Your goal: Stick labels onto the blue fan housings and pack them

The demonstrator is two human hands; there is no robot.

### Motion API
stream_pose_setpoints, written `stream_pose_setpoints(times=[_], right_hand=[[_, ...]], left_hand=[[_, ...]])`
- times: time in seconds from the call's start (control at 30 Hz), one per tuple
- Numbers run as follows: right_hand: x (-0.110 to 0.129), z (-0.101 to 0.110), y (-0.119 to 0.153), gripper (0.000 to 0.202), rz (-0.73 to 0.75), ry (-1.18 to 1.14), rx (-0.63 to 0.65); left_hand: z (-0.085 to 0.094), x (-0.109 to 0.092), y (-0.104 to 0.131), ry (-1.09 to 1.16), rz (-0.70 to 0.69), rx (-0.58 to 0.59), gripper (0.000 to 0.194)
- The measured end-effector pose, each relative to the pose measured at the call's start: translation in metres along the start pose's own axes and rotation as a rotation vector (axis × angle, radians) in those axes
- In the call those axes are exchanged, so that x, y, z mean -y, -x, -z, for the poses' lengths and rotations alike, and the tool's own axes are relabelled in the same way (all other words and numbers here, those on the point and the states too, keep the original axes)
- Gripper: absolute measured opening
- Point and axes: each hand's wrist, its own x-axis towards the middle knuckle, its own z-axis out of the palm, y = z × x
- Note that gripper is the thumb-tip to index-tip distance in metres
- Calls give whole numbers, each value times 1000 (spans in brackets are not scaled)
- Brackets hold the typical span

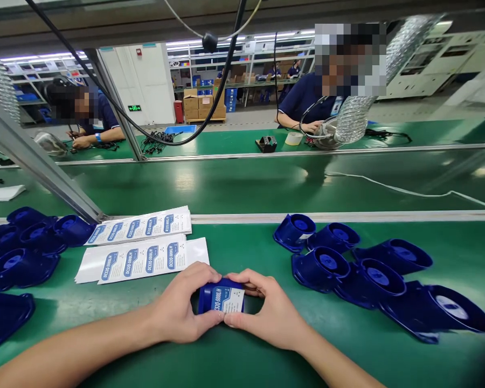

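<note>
A blue plastic housing (207, 298) with a blue-and-white label (231, 300) on its side is between my two hands, low over the green bench. My left hand (185, 302) grips its left side, the thumb pressing at the label's lower edge. From the right, my right hand (265, 307) closes on it, thumb below and fingers behind the top. Both thumb tips nearly meet at the front. Just beyond my left hand lie sheets of printed labels (141, 257), marked DCS2Q-5000L/H, in two overlapping stacks.
Several more blue housings (327, 261) stand to the right, and another group (22, 264) is at the left. A metal post (40, 145) slants up on the left. Past a bench ledge (242, 217) runs a green surface, where two people work. Black cable (145, 132) hangs overhead.
</note>
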Motion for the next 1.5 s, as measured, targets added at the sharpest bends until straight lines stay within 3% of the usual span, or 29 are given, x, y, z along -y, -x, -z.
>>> stream_pose_setpoints(times=[0.37,0.77,1.13,1.3,1.5], right_hand=[[14,1,0,52,24,-100,22],[12,2,-1,52,10,-140,58],[7,1,0,50,173,18,67],[7,-1,0,50,78,-13,6],[13,0,-1,51,16,-110,21]], left_hand=[[-8,-3,5,20,-98,-88,49],[-9,-5,5,35,-67,-73,45],[-10,-4,8,11,-66,-42,45],[-10,-3,8,13,-81,-26,46],[-12,-2,6,46,-86,-63,45]])
